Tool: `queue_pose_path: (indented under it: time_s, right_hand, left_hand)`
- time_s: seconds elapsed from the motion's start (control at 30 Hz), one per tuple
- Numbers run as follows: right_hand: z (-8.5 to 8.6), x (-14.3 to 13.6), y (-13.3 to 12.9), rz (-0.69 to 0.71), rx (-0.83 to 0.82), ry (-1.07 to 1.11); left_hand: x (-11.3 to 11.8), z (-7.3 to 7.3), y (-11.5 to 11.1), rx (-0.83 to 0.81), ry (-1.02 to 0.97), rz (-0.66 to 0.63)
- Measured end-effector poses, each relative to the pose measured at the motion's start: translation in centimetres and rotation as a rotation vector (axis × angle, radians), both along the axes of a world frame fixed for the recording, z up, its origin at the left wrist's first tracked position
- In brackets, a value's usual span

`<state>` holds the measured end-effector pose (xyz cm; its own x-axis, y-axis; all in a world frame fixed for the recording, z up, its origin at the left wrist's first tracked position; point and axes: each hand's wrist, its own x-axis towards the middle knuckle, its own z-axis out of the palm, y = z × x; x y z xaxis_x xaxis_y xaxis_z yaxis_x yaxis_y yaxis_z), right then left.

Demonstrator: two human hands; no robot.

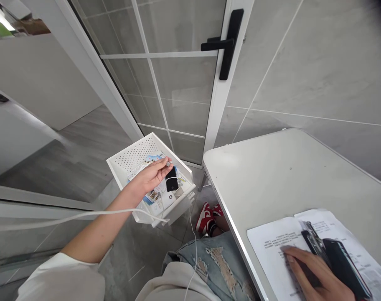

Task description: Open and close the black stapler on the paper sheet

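My left hand (pixel 154 173) is over a white basket (pixel 132 154) with perforated walls, its thumb and fingers pinched on a small grey piece (pixel 168 163) that looks like a plug. Just below the fingertips lies a black phone (pixel 171 180) with a white cable across it, on top of printed cards and leaflets (pixel 153 196) in the basket. My right hand (pixel 314 271) rests on printed paper sheets (pixel 268 251) with its fingers stretched out. Beside it lie a metal and black clip-like object (pixel 314 238) and a dark phone-like object (pixel 345 263), partly overlapping.
The pale table (pixel 256 179) stands to my right against a tiled wall. A white cable (pixel 84 214) crosses above my left forearm; a thinner cord (pixel 195 246) hangs from the basket to my lap. Ahead is a glass door with a black handle (pixel 229 44). Red shoes (pixel 205 217) show below.
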<state>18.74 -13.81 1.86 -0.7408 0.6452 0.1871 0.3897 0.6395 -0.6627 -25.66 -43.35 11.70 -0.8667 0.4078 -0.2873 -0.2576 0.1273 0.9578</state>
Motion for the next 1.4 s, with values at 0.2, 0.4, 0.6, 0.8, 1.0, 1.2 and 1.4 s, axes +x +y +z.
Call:
queue_pose_path:
  time_s: [0.2, 0.4, 0.6, 0.8, 1.0, 1.2, 1.4]
  right_hand:
    - [-0.1, -0.5, -0.3, 0.046, 0.013, 0.044]
    - [1.6, -0.9, -0.7, 0.075, -0.088, 0.115]
    - [2.5, 2.1, 1.0, 0.021, -0.118, 0.149]
    - [2.6, 3.6, 2.5, -0.014, -0.096, 0.163]
    - [2.9, 3.1, 4.6, 0.123, -0.107, 0.208]
    - [2.6, 2.5, 6.2, 0.231, -0.107, 0.235]
    - [2.5, 2.8, 6.0, 0.219, -0.123, 0.236]
  left_hand:
    - [4.3, 0.4, 7.3, 0.026, 0.045, -0.278]
    - [9.0, -4.2, 20.6, 0.106, 0.215, -0.548]
    - [14.2, -7.0, 33.0, -0.014, 0.629, -0.809]
    - [16.7, -7.6, 39.8, -0.016, 0.767, -0.902]
    - [18.3, -8.1, 45.3, 0.064, 0.813, -0.986]
    - [18.8, -8.1, 48.7, 0.109, 0.839, -0.995]
    - [15.5, -8.0, 45.9, 0.097, 0.947, -1.005]
